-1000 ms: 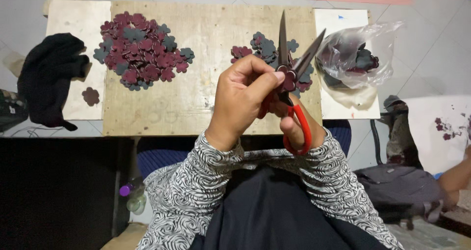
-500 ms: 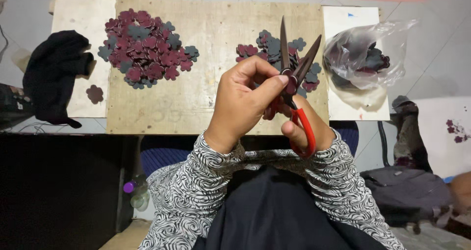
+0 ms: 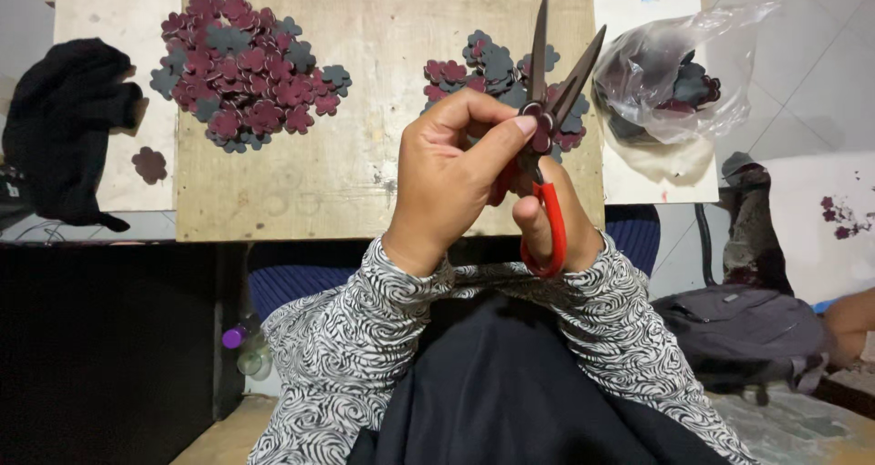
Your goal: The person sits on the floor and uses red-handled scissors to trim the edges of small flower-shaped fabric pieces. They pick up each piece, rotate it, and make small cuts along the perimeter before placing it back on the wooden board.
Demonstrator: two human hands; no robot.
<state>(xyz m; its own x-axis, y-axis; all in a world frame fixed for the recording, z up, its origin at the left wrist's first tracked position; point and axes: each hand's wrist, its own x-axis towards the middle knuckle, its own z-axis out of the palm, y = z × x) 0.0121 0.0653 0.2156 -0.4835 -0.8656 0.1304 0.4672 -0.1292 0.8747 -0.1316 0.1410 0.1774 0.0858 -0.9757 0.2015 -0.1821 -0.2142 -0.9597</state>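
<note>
Raised slightly: scissors [image 3: 553, 100], blades apart, in right hand [image 3: 547, 223]; left hand [image 3: 451, 178] fingertips pinching flower piece [image 3: 541, 139] steady between blades.

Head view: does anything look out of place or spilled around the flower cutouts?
One dark red cutout lies alone on the pale board left of the big pile, apart from the rest. Otherwise nothing stands out: the smaller pile sits behind the open scissors, and the plastic bag holds its pieces.
</note>
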